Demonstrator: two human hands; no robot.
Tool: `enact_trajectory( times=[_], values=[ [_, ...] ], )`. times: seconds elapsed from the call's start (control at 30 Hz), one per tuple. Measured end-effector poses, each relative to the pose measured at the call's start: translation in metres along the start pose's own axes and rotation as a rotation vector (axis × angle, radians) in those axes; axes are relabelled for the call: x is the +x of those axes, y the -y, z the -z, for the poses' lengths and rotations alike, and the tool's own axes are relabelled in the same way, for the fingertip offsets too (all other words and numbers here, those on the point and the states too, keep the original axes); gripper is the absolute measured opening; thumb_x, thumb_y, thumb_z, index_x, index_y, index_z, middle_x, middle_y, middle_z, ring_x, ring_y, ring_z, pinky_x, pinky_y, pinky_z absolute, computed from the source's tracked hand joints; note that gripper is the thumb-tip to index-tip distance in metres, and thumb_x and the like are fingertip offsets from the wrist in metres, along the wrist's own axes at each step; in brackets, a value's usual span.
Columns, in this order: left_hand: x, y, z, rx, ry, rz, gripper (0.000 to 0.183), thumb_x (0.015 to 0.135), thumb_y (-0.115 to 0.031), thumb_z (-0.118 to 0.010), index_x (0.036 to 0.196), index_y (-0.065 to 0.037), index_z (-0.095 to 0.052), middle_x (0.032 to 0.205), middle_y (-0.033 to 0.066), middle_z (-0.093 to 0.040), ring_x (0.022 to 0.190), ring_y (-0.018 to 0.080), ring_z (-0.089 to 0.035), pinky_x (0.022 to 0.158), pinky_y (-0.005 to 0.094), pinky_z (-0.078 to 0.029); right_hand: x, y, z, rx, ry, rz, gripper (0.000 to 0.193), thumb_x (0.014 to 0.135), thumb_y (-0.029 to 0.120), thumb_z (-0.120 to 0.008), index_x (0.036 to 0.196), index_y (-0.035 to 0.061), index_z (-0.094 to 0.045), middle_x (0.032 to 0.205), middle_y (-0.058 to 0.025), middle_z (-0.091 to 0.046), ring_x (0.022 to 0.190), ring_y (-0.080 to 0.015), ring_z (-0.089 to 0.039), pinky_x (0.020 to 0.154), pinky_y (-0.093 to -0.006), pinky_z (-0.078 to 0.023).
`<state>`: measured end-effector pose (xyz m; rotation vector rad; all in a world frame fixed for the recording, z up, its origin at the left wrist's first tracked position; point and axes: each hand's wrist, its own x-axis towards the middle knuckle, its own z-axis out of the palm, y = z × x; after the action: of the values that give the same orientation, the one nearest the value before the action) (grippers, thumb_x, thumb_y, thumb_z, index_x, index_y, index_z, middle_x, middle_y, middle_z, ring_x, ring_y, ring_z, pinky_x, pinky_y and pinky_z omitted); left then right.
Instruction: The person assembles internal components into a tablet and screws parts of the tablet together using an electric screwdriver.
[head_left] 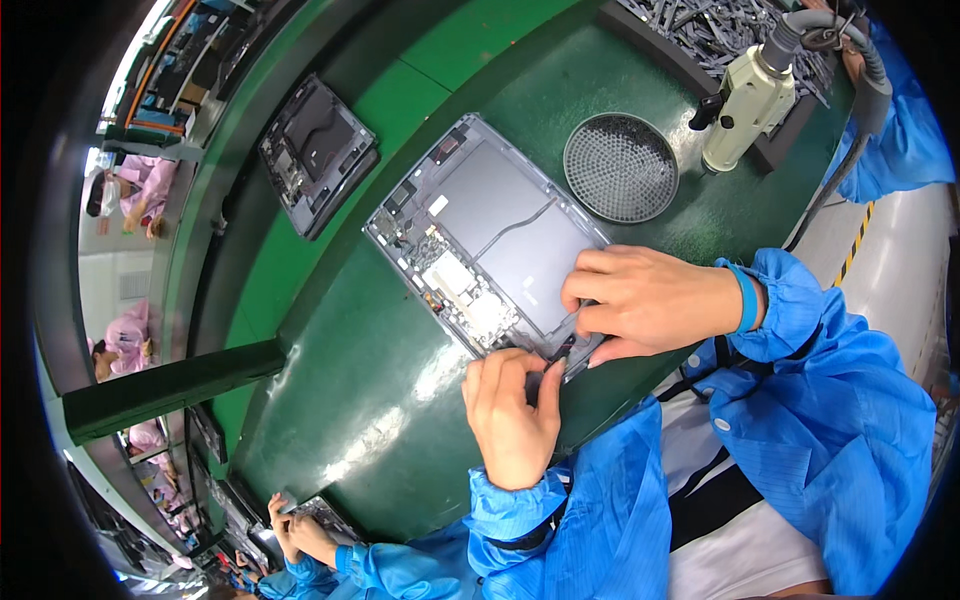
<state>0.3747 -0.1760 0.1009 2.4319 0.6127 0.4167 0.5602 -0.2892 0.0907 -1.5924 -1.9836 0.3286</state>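
Observation:
An opened tablet (530,255) lies on the green workbench, its circuit board, large grey battery and dark ribbon cable exposed. My left hand (510,410) is at its near corner, thumb and fingers pinched together. Just to the right, my right hand (650,300) rests on the near right edge, its fingers curled and thumb drawn in. Between the two hands, a small dark part shows at the corner. The fingertips hide most of it, and what each hand grips cannot be made out.
A round black gridded tray (621,168) holds many tiny parts beside the tablet. Beyond it hangs a cream-coloured nozzle tool (750,108) on a hose, near a bin of dark strips (700,30). Another opened tablet (318,155) lies on the green conveyor. A co-worker's hands (298,535) work at lower left.

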Motion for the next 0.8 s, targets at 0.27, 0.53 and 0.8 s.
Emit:
enact_trajectory(
  times=[0.27, 0.53, 0.8],
  values=[
    [-0.008, 0.011, 0.021, -0.222, 0.051, 0.311, 0.013, 0.073, -0.003, -0.074, 0.083, 0.0, -0.065, 0.069, 0.0024, -0.06, 0.058, 0.0052, -0.045, 0.05, 0.0207, -0.032, -0.001, -0.005, -0.008, 0.119, -0.169, -0.15, 0.018, 0.073, 0.018, -0.069, 0.074, 0.006, -0.057, 0.083, -0.0056, -0.051, 0.079, -0.0232, -0.052, 0.066, -0.0348, -0.047],
    [-0.021, 0.02, 0.017, -0.408, -0.025, 0.449, 0.009, 0.083, -0.001, -0.067, 0.091, 0.002, -0.064, 0.075, 0.0022, -0.065, 0.063, 0.0028, -0.05, 0.055, 0.0175, -0.036, 0.008, 0.015, -0.01, -0.115, -0.317, -0.283, 0.014, 0.076, 0.015, -0.068, 0.076, 0.0054, -0.057, 0.078, -0.0057, -0.054, 0.071, -0.0247, -0.055, 0.06, -0.0356, -0.047],
    [-0.019, 0.015, 0.007, -0.523, -0.024, 0.356, 0.006, 0.083, 0.001, -0.066, 0.089, 0.002, -0.064, 0.077, 0.0032, -0.066, 0.067, 0.0034, -0.053, 0.058, 0.0183, -0.041, 0.012, 0.034, -0.022, 0.152, -0.076, -0.237, 0.012, 0.079, 0.012, -0.068, 0.089, 0.0059, -0.066, 0.083, -0.0069, -0.063, 0.067, -0.0257, -0.063, 0.057, -0.0352, -0.049]
  ],
)
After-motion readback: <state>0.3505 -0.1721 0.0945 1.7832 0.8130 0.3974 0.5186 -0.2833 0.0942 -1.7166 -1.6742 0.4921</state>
